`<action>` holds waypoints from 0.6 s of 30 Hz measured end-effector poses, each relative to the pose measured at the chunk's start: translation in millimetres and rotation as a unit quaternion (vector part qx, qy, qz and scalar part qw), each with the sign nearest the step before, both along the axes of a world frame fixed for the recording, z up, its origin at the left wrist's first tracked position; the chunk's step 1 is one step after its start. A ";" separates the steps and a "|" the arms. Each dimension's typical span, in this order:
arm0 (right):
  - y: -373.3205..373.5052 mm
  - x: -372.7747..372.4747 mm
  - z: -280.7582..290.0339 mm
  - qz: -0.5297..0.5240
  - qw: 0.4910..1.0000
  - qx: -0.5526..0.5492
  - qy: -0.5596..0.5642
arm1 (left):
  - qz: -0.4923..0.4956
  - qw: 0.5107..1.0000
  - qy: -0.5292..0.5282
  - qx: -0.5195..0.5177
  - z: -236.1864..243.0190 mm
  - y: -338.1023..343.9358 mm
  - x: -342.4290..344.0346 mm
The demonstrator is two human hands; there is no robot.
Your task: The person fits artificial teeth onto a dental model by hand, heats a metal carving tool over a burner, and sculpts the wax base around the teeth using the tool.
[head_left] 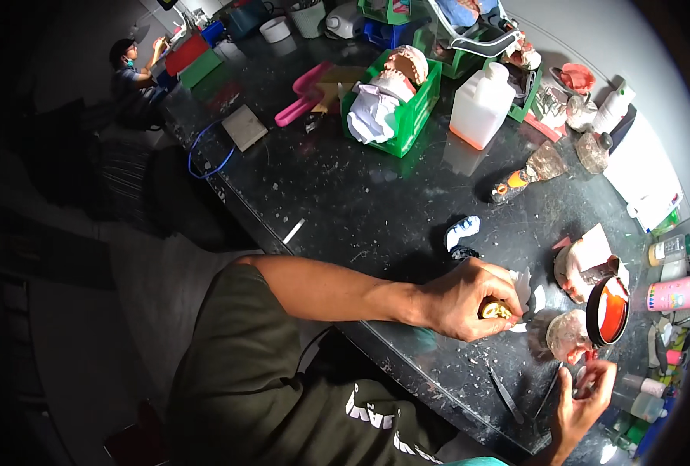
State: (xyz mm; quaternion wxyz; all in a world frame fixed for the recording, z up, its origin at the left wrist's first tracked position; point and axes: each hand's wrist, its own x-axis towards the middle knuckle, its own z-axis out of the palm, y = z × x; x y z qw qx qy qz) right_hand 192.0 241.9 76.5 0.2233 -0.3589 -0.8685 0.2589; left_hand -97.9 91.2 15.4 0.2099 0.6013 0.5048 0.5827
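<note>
My left hand [473, 303] reaches across the bench with its fingers curled around a small yellow-gold object [496, 310], mostly hidden in the grip. At the lower right my right hand [588, 398] is closed, thumb and fingers bent toward each other; what they hold, if anything, I cannot make out. Just beyond it sits a pale plaster model [568, 335] with a red part. Beside that model stands a round black-rimmed dish [610, 311] with orange-red inside. A thin metal spatula [506, 394] lies between my hands. White scraps [540, 297] lie by my left fingertips.
Farther off are a green bin [417, 116] of dental casts, a white bottle [482, 105] with orange liquid, and a scraper [527, 172]. Another plaster model [582, 268] and a white-blue curved piece [462, 231] lie nearer. A person [131, 74] sits at the far left.
</note>
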 end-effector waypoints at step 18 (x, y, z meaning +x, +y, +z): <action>-54.9 -20.2 -2.7 0.203 0.975 0.006 -0.095 | 0.039 0.999 0.007 -0.033 11.1 -2.9 -7.2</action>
